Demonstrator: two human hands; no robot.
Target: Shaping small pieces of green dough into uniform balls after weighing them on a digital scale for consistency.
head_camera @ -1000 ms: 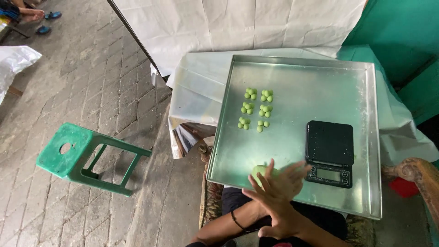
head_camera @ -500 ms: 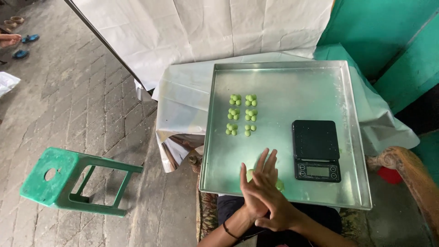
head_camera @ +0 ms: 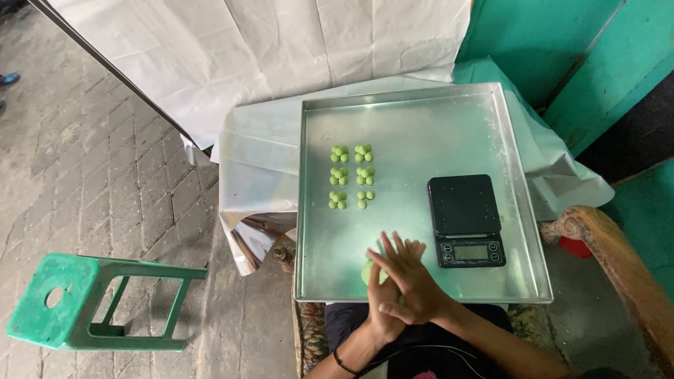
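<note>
A big square metal tray [head_camera: 414, 126] sits on a table with a thin, crinkly white cloth [head_camera: 256, 168] over it. The tray is shiny and smooth, with a low rim all around. On it lies a flat black scale [head_camera: 465, 219] with a small grey screen at its near end.

Six little groups of green balls [head_camera: 352, 176] stand in two neat rows on the far left part of the tray. They are small, round and soft green.

The two hands are pressed together, palm on palm, over the near edge of the tray. The right hand [head_camera: 413, 281] lies on top, fingers flat and stretched out. The left hand [head_camera: 382, 302] is under it and mostly hidden. A lump of green dough [head_camera: 368, 271] peeks out between them on the left side. It looks soft and pale green, like the balls, but only a small bit shows, so its shape is hard to tell. The hands squeeze it between the palms. The dough is well apart from the rows of balls and near the scale.

A green plastic stool [head_camera: 84, 303] lies tipped over on the grey brick floor [head_camera: 91, 182]. A curved wooden chair arm [head_camera: 618, 260] is at the right.
</note>
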